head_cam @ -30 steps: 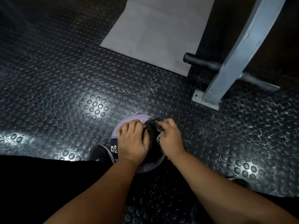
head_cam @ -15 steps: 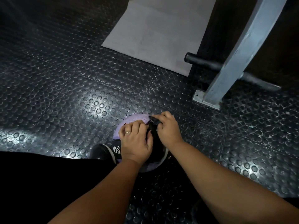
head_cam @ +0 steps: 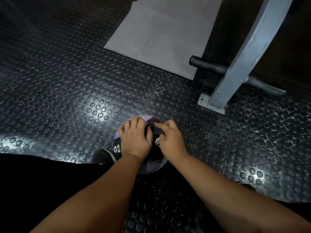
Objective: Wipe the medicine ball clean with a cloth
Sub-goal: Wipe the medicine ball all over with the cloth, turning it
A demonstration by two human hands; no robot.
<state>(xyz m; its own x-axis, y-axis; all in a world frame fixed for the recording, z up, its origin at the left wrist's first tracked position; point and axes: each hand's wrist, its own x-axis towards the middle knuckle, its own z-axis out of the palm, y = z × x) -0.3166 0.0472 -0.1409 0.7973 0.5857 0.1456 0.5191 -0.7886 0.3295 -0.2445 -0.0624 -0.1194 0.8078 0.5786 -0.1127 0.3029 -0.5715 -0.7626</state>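
Hands are clutching a dark cloth (head_cam: pixel 152 131) on top of the medicine ball (head_cam: pixel 144 118).
The left hand (head_cam: pixel 134 140) and right hand (head_cam: pixel 170 142) are both gripping the cloth with curled fingers — the purple-and-black ball is sitting on the studded floor (head_cam: pixel 67 98), just beside a dark shoe (head_cam: pixel 101 156), with a grey mat (head_cam: pixel 159 39) lying beyond.

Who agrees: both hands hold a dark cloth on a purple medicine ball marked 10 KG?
Wrong weight: the head view shows the medicine ball marked 5 KG. The left hand and right hand do hold the dark cloth on it.
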